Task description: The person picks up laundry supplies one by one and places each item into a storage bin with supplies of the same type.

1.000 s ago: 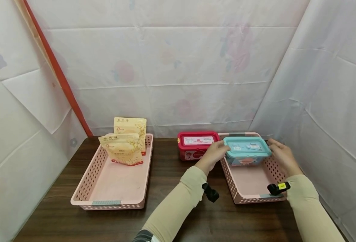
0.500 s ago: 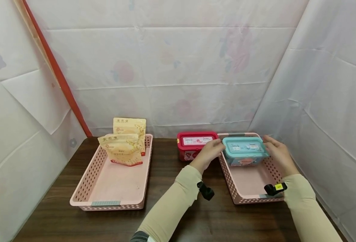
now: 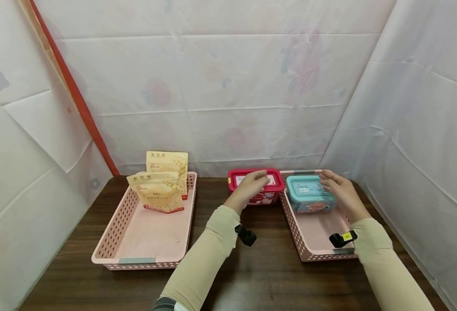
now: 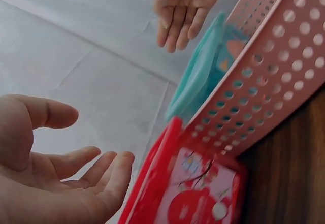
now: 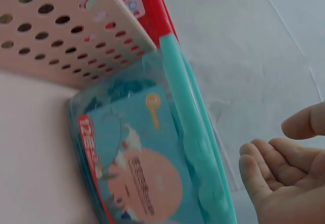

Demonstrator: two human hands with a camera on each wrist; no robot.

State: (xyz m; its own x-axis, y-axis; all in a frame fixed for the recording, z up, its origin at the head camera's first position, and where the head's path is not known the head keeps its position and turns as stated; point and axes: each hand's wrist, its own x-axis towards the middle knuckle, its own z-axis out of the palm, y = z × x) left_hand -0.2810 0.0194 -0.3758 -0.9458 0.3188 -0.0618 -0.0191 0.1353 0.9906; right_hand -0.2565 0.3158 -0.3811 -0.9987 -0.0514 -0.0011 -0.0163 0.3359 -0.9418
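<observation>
A teal-lidded plastic box (image 3: 310, 194) sits at the far end of the right pink basket (image 3: 296, 229). Over its right end hovers my right hand (image 3: 342, 192), fingers relaxed and holding nothing; the right wrist view shows a gap between this hand and the teal lid (image 5: 193, 132). Just left of that basket, a red-lidded box (image 3: 261, 198) stands on the table. My left hand (image 3: 249, 188) is above the red box, its fingers loosely bent with nothing in them. In the left wrist view the fingertips are close to the red lid (image 4: 152, 168).
A second pink basket (image 3: 154, 237) on the left holds two yellow pouches (image 3: 156, 192) standing at its far end. The dark wooden table (image 3: 267, 276) is bordered by a white cloth behind (image 3: 212, 86) and on both sides.
Both hands have let go of the teal box, which is now lower in the right basket. My left hand has moved left over the red box; the right has shifted left too.
</observation>
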